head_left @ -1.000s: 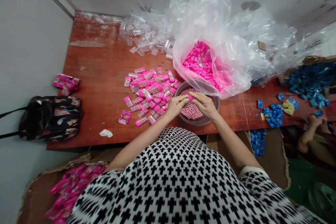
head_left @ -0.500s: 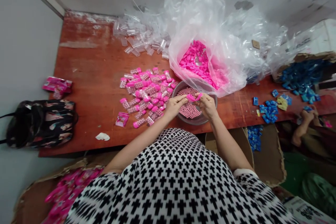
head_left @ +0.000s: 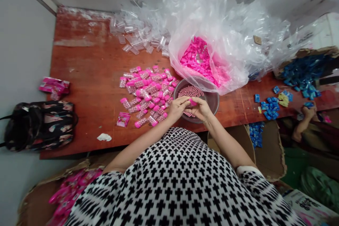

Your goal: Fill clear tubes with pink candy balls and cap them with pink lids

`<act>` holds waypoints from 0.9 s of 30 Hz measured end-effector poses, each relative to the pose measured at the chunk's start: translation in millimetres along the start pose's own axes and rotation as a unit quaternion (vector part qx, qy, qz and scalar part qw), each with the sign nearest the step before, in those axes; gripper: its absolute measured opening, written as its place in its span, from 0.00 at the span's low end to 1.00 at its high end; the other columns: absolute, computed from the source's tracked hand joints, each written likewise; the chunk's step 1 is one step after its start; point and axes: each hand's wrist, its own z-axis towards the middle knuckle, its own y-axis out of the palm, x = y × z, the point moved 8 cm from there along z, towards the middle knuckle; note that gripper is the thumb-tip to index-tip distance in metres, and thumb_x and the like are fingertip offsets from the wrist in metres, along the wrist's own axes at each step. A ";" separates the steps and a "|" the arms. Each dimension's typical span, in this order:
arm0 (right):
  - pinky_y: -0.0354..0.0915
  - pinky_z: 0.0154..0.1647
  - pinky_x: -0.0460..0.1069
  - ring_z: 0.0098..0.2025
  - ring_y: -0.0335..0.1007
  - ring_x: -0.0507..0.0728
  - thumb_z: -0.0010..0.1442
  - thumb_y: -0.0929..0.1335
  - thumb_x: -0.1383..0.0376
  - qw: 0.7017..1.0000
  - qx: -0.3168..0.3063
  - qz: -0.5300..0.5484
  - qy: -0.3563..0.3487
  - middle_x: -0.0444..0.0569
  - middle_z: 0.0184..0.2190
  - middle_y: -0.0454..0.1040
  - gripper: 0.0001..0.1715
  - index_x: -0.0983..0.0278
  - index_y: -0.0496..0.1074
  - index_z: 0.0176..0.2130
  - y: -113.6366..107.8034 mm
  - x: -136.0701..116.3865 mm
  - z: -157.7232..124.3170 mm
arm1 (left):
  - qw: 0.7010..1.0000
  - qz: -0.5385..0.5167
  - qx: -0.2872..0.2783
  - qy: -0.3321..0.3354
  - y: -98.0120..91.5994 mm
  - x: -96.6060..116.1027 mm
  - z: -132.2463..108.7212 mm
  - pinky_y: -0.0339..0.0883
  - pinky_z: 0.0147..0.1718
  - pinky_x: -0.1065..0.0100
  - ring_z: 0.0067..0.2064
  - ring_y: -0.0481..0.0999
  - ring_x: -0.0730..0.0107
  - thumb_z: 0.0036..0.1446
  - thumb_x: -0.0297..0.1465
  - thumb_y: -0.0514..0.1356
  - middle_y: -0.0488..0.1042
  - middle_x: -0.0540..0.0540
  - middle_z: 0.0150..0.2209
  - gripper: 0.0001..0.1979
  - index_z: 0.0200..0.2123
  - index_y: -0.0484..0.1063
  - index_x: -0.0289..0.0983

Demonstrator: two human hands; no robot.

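Observation:
Over the near side of a grey bowl (head_left: 215,107), my left hand (head_left: 178,108) and my right hand (head_left: 200,107) meet with closed fingers. Between them they grip a small pink plastic cap (head_left: 192,102), which the fingertips partly cover. Small pink balls (head_left: 190,91) lie in the bowl beneath. To the left of my left hand is a heap of clear tubes (head_left: 144,93) with pink caps, filled with such balls. Behind the bowl, an open clear plastic bag (head_left: 180,47) holds many loose pink caps (head_left: 197,60).
Empty clear tubes (head_left: 137,37) are piled at the back. A pink printed packet (head_left: 123,119) and white scrap (head_left: 104,137) lie on the table (head_left: 84,77). A black patterned bag (head_left: 39,125) sits left. At right are blue packets (head_left: 270,107) and a co-worker's hands (head_left: 308,113).
My hands have come closer together. The pink piece, stretched out like a strip between them before, now shows as a compact cap at the fingertips.

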 end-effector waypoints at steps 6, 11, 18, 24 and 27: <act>0.72 0.39 0.54 0.31 0.74 0.54 0.59 0.60 0.46 0.998 -0.030 -0.017 0.044 0.48 0.26 0.75 0.25 0.64 0.69 0.36 9.8 12.1 6.4 | 0.987 -0.101 0.038 -0.116 -3.3 -25.1 2.8 0.68 0.41 0.63 0.36 0.76 0.65 0.47 0.39 0.62 0.79 0.44 0.35 0.16 0.36 0.78 0.34; 0.73 0.35 0.53 0.32 0.75 0.56 0.58 0.52 0.37 0.995 -0.071 -0.011 0.073 0.53 0.32 0.77 0.38 0.65 0.68 0.41 10.8 6.4 9.5 | 0.967 -0.185 0.079 -0.154 -18.2 -39.6 10.2 0.68 0.42 0.63 0.37 0.76 0.65 0.42 0.41 0.65 0.79 0.42 0.39 0.21 0.37 0.77 0.33; 0.70 0.30 0.46 0.28 0.75 0.51 0.64 0.58 0.52 0.999 0.006 0.023 0.039 0.53 0.32 0.77 0.22 0.67 0.68 0.39 -16.8 13.0 2.4 | 0.969 0.067 0.175 -0.159 -123.8 -54.1 12.3 0.61 0.53 0.53 0.51 0.72 0.55 0.46 0.43 0.61 0.76 0.41 0.46 0.23 0.43 0.75 0.35; 0.69 0.27 0.44 0.27 0.73 0.50 0.52 0.71 0.53 0.998 0.030 -0.027 -0.042 0.50 0.33 0.77 0.20 0.66 0.70 0.36 -56.9 -9.6 5.5 | 0.937 0.281 0.185 -0.092 -149.9 -31.9 45.1 0.55 0.58 0.51 0.59 0.64 0.50 0.51 0.46 0.55 0.66 0.36 0.57 0.31 0.53 0.68 0.33; 0.69 0.29 0.44 0.30 0.74 0.51 0.47 0.72 0.50 0.988 0.050 -0.069 -0.128 0.50 0.34 0.77 0.23 0.65 0.72 0.35 -85.7 -57.2 2.3 | 0.943 0.305 0.131 -0.019 -100.2 -4.1 70.7 0.56 0.58 0.53 0.57 0.66 0.54 0.53 0.46 0.53 0.69 0.40 0.54 0.27 0.51 0.70 0.37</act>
